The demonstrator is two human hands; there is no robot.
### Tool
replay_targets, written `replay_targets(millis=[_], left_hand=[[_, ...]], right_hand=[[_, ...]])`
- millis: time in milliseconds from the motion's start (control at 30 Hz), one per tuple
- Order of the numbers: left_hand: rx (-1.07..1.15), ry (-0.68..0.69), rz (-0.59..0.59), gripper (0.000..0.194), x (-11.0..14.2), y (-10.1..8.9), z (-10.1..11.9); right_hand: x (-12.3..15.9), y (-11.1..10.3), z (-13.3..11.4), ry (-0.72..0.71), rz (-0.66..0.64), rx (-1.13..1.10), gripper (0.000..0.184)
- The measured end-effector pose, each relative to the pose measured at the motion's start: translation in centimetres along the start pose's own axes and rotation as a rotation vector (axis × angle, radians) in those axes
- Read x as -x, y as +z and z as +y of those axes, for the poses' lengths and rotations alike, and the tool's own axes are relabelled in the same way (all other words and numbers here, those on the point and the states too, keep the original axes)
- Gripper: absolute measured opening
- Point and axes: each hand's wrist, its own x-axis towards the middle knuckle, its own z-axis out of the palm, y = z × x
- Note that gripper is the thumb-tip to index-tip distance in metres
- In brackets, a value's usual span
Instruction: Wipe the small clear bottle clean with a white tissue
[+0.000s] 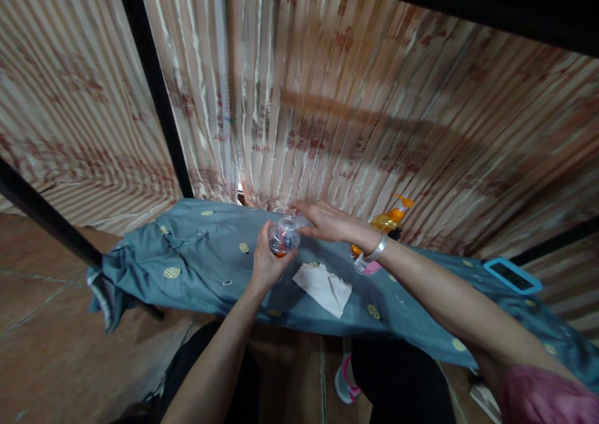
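Observation:
My left hand (270,259) is wrapped round a clear, rounded bottle (283,237) with a narrow neck and a little amber liquid low inside. Beside the bottle's neck is my right hand (322,220), its thumb and fingers closed around a small see-through piece that I cannot make out. A silver bracelet is on the right wrist. Just in front of the bottle, a white cloth or tissue (324,289) lies on the blue-grey patterned cover (210,249). Behind the right wrist stands a yellow bottle with an orange pump top (397,214), partly hidden by the arm.
A clear and pink item (366,265) sits under my right forearm. Farther right lies a light-blue framed device with a dark screen (512,275). Pleated patterned curtains (309,100) hang behind the covered table, and dark poles (156,87) rise at the left.

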Motion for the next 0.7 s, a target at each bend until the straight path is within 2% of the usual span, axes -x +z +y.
replay_targets(millis=[367,533,700], left_hand=[[0.095,-0.056,-0.034,0.093,0.5,0.4,1.1],[0.084,-0.010,-0.040,0.092,0.5,0.6,0.6],[0.058,0.014,-0.031,0.092,0.5,0.7,0.4]], right_hand=[[-1.5,-3.0,-3.6,-0.052,-0.279,0.274,0.029],[-1.6,-3.2,-4.4,-0.017,-0.338,0.349,0.028],[-1.9,-2.6,-4.7,0.086,-0.325,0.420,0.031]])
